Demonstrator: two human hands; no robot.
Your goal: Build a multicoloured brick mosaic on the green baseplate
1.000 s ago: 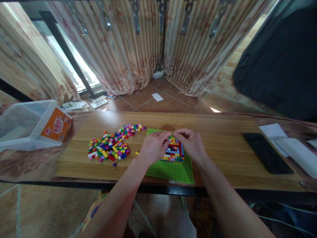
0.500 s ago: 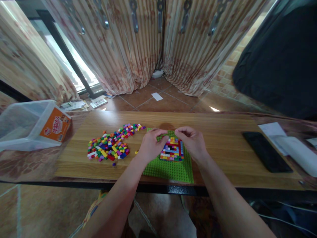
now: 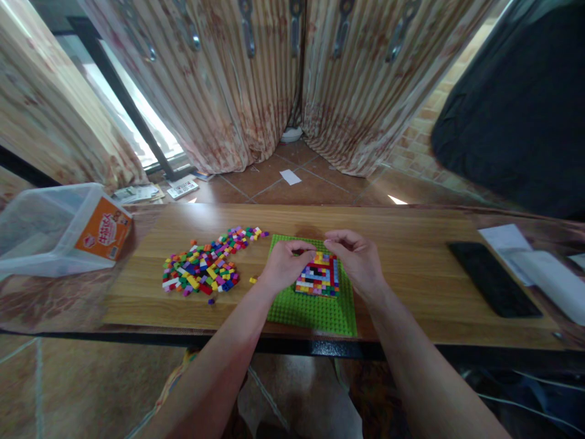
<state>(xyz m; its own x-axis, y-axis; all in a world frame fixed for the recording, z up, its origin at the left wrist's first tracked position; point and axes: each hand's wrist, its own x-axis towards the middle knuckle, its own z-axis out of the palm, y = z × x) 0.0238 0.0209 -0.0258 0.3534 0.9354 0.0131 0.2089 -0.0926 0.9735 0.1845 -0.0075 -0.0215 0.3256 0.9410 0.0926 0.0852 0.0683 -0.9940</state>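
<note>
A small multicoloured structure of building bricks stands on a green studded baseplate, with a red line of bricks and a dark gap in its middle. Over its far left corner is my left hand, thumb and forefinger closed in a pinch. Across from it, at the far right corner, my right hand pinches too, its fingertips a short way above the plate. Whatever sits between either set of fingertips is too small to make out. My hands are apart and partly cover the structure's back edge.
Loose bricks lie heaped on the wooden board at the left, a yellow brick and a purple one apart from them. A clear plastic bin stands far left. At the right lie a black phone-like slab and white papers.
My left hand has shifted slightly right and its thumb and forefinger have drawn closer together. My right hand stays nearly in place, its fingertips a little closer in.
</note>
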